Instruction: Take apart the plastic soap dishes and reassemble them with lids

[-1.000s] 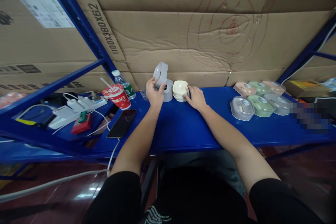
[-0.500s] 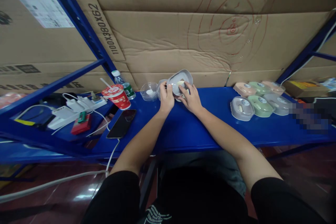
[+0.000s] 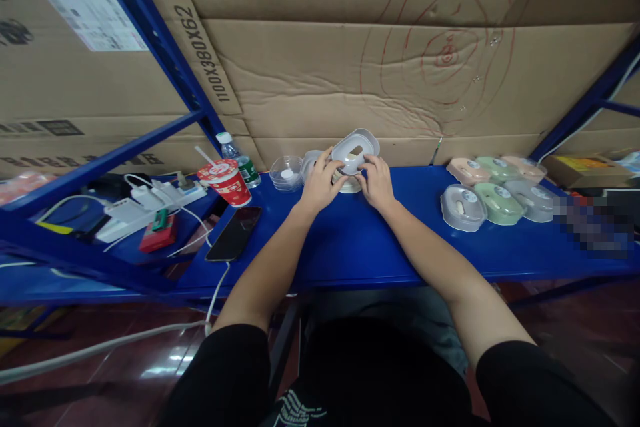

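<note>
Between my two hands is a grey oval plastic shell (image 3: 343,155) with an oblong hole in its middle, held tilted above the table. My left hand (image 3: 320,181) has its fingers closed on the shell's left side. On the near right side my right hand (image 3: 376,181) pinches its edge. Beneath it a cream stack of dishes (image 3: 350,185) shows only in part, the rest hidden by the hands and shell. Left of my left hand stand a grey stack of shells (image 3: 311,161), partly covered, and nested clear plastic covers (image 3: 287,173).
A red paper cup (image 3: 227,181), a water bottle (image 3: 243,163) and a phone (image 3: 234,233) lie to the left, near a power strip (image 3: 150,207). Several lidded boxes (image 3: 463,207) in grey, green and pink stand at the right. Cardboard (image 3: 310,80) closes off the back.
My left hand has brought a grey shell from the stack rightward over the cream dishes. My right hand has moved from those dishes onto the shell.
</note>
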Tool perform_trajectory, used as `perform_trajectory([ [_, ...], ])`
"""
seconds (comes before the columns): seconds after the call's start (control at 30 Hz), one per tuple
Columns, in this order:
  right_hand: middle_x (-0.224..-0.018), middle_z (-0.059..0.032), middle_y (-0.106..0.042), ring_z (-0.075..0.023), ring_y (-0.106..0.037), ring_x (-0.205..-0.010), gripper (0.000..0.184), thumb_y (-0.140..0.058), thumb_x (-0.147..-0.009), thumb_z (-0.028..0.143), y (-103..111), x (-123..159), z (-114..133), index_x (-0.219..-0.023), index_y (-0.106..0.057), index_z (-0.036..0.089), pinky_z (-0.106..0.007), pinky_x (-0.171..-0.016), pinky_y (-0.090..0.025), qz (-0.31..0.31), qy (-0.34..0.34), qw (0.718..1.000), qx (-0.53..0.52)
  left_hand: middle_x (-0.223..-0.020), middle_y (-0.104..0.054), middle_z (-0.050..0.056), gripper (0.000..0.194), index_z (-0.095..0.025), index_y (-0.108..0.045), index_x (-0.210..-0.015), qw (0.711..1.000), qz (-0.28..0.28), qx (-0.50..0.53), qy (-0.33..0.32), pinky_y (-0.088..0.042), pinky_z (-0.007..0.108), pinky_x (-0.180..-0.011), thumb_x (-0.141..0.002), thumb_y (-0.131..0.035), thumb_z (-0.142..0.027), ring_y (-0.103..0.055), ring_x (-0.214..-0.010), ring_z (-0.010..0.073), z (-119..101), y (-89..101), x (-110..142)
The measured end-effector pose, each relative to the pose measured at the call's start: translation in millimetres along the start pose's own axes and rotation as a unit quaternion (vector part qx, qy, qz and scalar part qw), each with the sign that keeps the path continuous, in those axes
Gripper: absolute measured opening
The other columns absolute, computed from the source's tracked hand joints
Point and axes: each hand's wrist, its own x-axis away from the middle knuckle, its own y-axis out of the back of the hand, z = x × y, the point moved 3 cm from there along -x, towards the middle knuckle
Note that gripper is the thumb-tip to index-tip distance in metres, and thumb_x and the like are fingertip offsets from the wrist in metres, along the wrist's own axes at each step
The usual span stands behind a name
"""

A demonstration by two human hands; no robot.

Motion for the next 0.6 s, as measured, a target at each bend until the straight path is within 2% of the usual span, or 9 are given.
perform_trajectory([
  [0.1,-0.168,-0.0226,-0.050,-0.0367,-0.045,-0.160,0.051,-0.041,-0.111,0.051,1,-1,4,-0.148,-0.057,0.019,-0.064,-0.129,-0.040,-0.004,0.000,1.000,-0.011,-0.161,-0.056,0.019,0.022,-0.022,-0.074,-0.112,0.998,-0.022,-0.046,0.026,-0.047,0.058,-0.120,-0.098,-0.080,-0.037,-0.059,-0.145,0.0376,10,0.8,-1],
  [0.17,-0.176,-0.0243,-0.038,-0.0378,-0.035,-0.166,0.061,-0.042,-0.110,0.050,2,-1,7,-0.161,-0.044,0.017,-0.065,-0.128,-0.040,-0.011,-0.005,1.000,-0.012,-0.159,-0.057,0.019,0.020,-0.022,-0.074,-0.106,0.995,-0.055,-0.055,0.060,-0.046,0.058,-0.122,-0.094,-0.083,-0.035,-0.057,-0.147,0.0382,20,1.8,0],
  [0.23,-0.179,-0.0241,-0.033,-0.0381,-0.032,-0.167,0.067,-0.044,-0.108,0.050,2,-1,8,-0.166,-0.036,0.017,-0.065,-0.128,-0.040,-0.005,-0.010,1.000,-0.008,-0.158,-0.056,0.019,0.020,-0.021,-0.073,-0.103,0.990,-0.089,-0.045,0.101,-0.048,0.055,-0.121,-0.091,-0.084,-0.034,-0.058,-0.147,0.0368,32,2.5,2],
  [0.33,-0.177,-0.0242,-0.035,-0.0385,-0.036,-0.165,0.066,-0.046,-0.107,0.048,2,0,5,-0.166,-0.038,0.017,-0.064,-0.127,-0.042,0.011,-0.025,1.000,-0.006,-0.156,-0.055,0.019,0.023,-0.021,-0.072,-0.102,0.979,-0.119,-0.032,0.160,-0.050,0.054,-0.120,-0.087,-0.085,-0.032,-0.060,-0.144,0.0361,48,2.1,5],
  [0.43,-0.174,-0.0263,-0.040,-0.0389,-0.040,-0.162,0.065,-0.047,-0.106,0.046,1,1,-1,-0.163,-0.043,0.014,-0.063,-0.126,-0.044,0.011,-0.048,0.999,-0.004,-0.154,-0.056,0.020,0.024,-0.022,-0.071,-0.099,0.971,-0.122,-0.039,0.202,-0.048,0.058,-0.122,-0.083,-0.086,-0.031,-0.059,-0.144,0.0386,57,0.6,7],
  [0.6,-0.171,-0.0280,-0.042,-0.0388,-0.043,-0.160,0.065,-0.048,-0.106,0.044,2,1,-7,-0.161,-0.045,0.010,-0.060,-0.126,-0.044,0.014,-0.050,0.999,0.012,-0.150,-0.054,0.021,0.024,-0.020,-0.069,-0.091,0.967,-0.123,-0.043,0.217,-0.047,0.059,-0.123,-0.079,-0.087,-0.031,-0.057,-0.145,0.0404,59,-1.6,9],
])
